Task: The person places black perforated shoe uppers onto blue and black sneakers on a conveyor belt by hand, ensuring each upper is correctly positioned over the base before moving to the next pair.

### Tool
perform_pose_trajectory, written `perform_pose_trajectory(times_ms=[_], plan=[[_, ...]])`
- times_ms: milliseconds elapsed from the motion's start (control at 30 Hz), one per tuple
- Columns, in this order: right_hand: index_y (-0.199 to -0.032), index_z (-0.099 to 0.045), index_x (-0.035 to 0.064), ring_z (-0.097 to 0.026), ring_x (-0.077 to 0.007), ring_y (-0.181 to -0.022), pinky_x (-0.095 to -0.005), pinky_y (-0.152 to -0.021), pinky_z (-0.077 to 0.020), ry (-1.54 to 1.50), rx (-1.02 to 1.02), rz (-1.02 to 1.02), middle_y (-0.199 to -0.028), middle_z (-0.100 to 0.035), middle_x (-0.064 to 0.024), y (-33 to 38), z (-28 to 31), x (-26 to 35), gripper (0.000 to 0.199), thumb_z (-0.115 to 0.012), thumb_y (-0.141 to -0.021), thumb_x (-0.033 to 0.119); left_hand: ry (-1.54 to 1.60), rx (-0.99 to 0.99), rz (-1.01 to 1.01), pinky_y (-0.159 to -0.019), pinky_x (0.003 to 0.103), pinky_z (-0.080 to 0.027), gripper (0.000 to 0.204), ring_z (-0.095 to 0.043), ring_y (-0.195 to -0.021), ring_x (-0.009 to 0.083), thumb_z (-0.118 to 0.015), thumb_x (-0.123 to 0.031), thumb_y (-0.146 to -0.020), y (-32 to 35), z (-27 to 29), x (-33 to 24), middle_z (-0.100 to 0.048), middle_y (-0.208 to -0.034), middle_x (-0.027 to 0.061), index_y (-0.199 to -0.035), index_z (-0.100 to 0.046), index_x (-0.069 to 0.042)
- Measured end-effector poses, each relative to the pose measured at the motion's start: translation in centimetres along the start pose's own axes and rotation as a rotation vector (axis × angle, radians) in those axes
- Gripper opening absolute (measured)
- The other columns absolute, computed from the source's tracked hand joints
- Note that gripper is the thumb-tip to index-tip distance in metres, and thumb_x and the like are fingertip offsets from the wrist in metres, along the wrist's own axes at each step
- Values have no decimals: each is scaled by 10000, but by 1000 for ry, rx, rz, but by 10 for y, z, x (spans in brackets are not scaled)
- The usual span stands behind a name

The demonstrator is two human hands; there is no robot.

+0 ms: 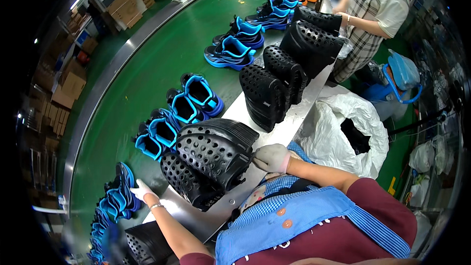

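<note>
The large black perforated shell [211, 142] rested on the metal tabletop [245, 189]. At its right edge was the gloved right hand [271, 158], fingers curled in; whether they gripped it, I couldn't tell. Left of the shell, the gloved left hand [142, 190] reached a blue-and-black sneaker [125, 179], fingers partly extended; a grip there couldn't be made out either.

Beyond the shell, 4 more sneakers [184, 107] stood on the green surface [162, 54]. Right of it slumped a white sack [314, 142].

The shell looked light for its bulk, stiff but slightly springy, its glossy skin perhaps slick under a glove; its rim seemed the best hold. The sneaker was probably light too, soft above and firm in the sole, hardly fragile, best taken by the heel.

No brand or label could be read on either. Below the shell, pale lettering showed in fragments on the maroon shirt [314, 240], mostly covered by the apron [294, 211].
</note>
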State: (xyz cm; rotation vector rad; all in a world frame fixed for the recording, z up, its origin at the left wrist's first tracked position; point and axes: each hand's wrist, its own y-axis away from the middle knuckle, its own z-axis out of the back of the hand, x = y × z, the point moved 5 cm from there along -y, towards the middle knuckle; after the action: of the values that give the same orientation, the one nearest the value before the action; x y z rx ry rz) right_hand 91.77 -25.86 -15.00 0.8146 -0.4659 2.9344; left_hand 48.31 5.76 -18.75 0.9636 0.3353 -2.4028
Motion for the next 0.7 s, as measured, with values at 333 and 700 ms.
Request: perform_pose_trajectory(times_ms=[333,700], plan=[[-786,-625,89,-639,-302,-756,-413,-665,-527,-28,76,-15,-778,-633,-98,-4,-3,-5,224,-542,-883,274,-58,378,-682,-1110,419,-311,578,-457,-1266,371,-465,-336,-972,117,-47,-22,-444,-1426,217,-1434,-380,1],[-806,-651,109,-636,-323,-735,-463,-646,-498,-379,233,62,-822,-666,-105,-5,-14,-10,217,-556,-852,298,-34,484,-830,-1131,404,-274,568,-417,-1305,336,-459,-306,-982,193,-102,-120,-404,-1458,186,-1448,-357,2]])
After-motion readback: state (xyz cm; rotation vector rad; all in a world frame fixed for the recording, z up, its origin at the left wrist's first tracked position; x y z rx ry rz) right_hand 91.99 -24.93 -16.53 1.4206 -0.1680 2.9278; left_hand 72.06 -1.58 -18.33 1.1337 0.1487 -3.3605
